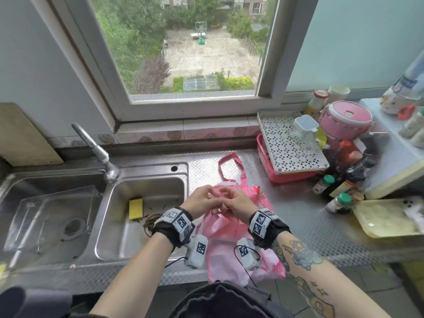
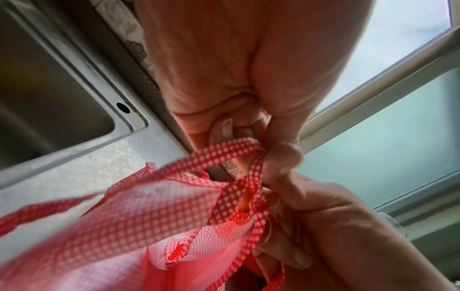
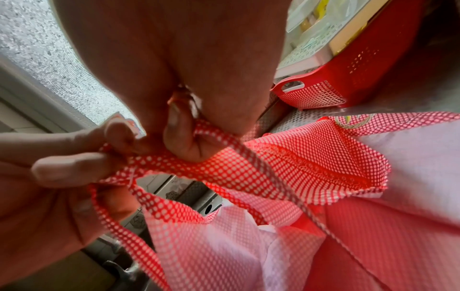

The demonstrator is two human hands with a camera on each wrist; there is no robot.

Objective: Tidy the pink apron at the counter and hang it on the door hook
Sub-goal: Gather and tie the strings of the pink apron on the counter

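Note:
The pink apron (image 1: pixel 231 251) with red dotted trim lies bunched on the steel counter (image 1: pixel 321 228), right of the sink, its hem hanging over the front edge. Its neck loop (image 1: pixel 226 166) lies flat toward the window. Both hands meet above the bunch. My left hand (image 1: pixel 204 199) pinches a red dotted strap (image 2: pixel 234 149) between thumb and curled fingers. My right hand (image 1: pixel 236 201) pinches the same dotted ties (image 3: pixel 224 167) close by, so the straps cross between the two hands. No door hook is in view.
A double steel sink (image 1: pixel 142 210) with a yellow sponge (image 1: pixel 135 208) and a tap (image 1: pixel 91 145) lies to the left. A red basket (image 1: pixel 275 171) under a white perforated tray (image 1: pixel 289 143), bottles (image 1: pixel 344 182) and a pink pot (image 1: pixel 344 121) crowd the right.

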